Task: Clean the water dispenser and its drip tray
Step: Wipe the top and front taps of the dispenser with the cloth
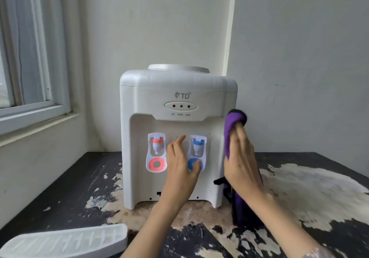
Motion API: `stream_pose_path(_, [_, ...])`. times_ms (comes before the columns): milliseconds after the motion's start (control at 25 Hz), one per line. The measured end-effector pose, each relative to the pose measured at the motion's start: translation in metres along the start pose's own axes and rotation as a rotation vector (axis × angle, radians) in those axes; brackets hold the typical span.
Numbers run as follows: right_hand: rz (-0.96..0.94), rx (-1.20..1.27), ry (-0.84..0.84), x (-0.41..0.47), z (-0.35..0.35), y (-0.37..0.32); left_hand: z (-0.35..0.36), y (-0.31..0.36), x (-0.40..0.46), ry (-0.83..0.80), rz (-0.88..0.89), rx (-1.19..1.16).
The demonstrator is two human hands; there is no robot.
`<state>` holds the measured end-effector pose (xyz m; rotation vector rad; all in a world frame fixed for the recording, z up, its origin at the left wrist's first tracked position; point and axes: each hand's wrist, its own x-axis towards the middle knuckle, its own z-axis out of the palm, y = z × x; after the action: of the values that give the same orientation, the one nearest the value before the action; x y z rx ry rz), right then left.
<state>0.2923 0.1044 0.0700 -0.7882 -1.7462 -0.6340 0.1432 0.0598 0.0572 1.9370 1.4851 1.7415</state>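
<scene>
A white tabletop water dispenser (177,90) stands on the table, facing me, with a red tap (157,144) and a blue tap (198,145) in its front recess. My left hand (182,166) rests flat on the front panel between the taps, its thumb over the blue lever ring. My right hand (242,164) presses a purple cloth (232,126) against the dispenser's right side; the cloth hangs down to the table. The white slotted drip tray (65,241) lies detached at the table's front left.
The black table (60,190) has a badly peeled, flaking surface around and to the right of the dispenser. A window with a sill (30,114) is at the left. White walls stand close behind the dispenser.
</scene>
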Motion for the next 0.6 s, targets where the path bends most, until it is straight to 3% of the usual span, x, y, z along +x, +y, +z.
stream_pose_path(120, [-0.204, -0.349, -0.126, -0.011, 0.017, 0.016, 0.014, -0.01, 0.001, -0.004, 0.009, 0.023])
stream_pose_path(360, [-0.29, -0.682, -0.241, 0.007, 0.023, 0.025, 0.032, -0.015, 0.002, 0.026, 0.011, 0.0])
stream_pose_path(600, [-0.385, -0.968, -0.402, -0.037, 0.033, 0.013, 0.034, -0.017, 0.0, -0.003, 0.007, -0.043])
